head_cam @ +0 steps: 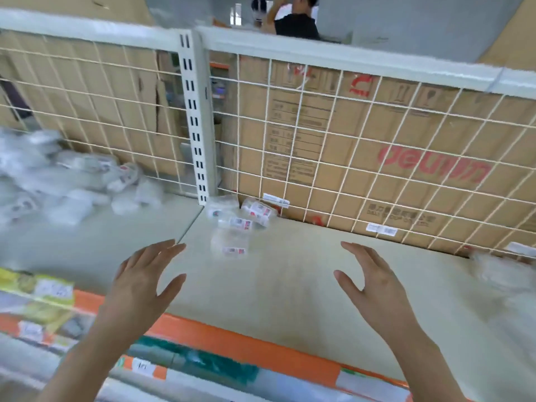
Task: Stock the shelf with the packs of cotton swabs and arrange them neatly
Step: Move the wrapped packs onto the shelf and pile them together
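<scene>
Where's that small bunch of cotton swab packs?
In the head view, the small bunch of cotton swab packs lies at the back of the shelf, right of the slotted upright, against the wire grid.

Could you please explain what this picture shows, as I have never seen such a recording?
This is one view from a camera worn on a person's head, looking down. The left hand and right hand are that person's own, both open above the pale grey metal shelf, holding nothing. A few clear plastic packs of cotton swabs lie by the white slotted post; a larger blurred heap of clear packs lies further left. Brown cardboard boxes stand behind the white wire grid.
</scene>
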A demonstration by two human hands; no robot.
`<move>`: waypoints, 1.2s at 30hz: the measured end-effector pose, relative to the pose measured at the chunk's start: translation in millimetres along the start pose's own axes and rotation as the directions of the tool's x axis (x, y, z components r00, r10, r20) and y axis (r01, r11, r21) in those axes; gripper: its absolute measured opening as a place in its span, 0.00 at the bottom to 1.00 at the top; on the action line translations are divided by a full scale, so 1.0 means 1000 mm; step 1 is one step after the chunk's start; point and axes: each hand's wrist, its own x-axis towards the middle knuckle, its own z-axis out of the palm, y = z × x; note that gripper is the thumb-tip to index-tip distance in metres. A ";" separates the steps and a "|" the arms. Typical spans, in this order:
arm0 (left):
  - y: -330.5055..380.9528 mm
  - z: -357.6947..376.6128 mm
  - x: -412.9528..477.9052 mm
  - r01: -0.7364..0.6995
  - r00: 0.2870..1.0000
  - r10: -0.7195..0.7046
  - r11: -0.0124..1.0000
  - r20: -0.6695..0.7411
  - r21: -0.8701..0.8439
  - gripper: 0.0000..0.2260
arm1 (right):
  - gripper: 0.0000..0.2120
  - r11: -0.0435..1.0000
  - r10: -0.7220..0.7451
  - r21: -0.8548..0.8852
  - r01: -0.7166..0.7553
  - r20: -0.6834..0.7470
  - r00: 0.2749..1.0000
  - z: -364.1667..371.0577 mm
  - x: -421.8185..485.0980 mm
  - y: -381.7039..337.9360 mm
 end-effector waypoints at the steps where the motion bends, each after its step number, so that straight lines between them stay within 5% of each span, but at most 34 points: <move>1: -0.007 -0.007 -0.010 0.044 0.999 -0.043 0.999 -0.017 0.018 0.24 | 0.22 1.000 -0.027 0.015 0.027 0.014 1.000 0.004 0.004 -0.005; 8: -0.041 -0.051 -0.073 0.263 0.963 -0.251 0.956 -0.102 0.133 0.25 | 0.22 0.971 -0.222 0.117 0.206 0.138 0.965 0.041 0.022 -0.047; 18: -0.099 -0.073 -0.091 0.383 0.914 -0.362 0.919 -0.185 0.091 0.23 | 0.20 0.929 -0.348 0.204 0.309 0.197 0.917 0.093 0.053 -0.113; 36: -0.296 -0.081 0.041 0.216 0.976 -0.216 0.974 -0.006 0.062 0.27 | 0.22 0.975 -0.203 0.137 0.176 0.220 0.954 0.232 0.147 -0.253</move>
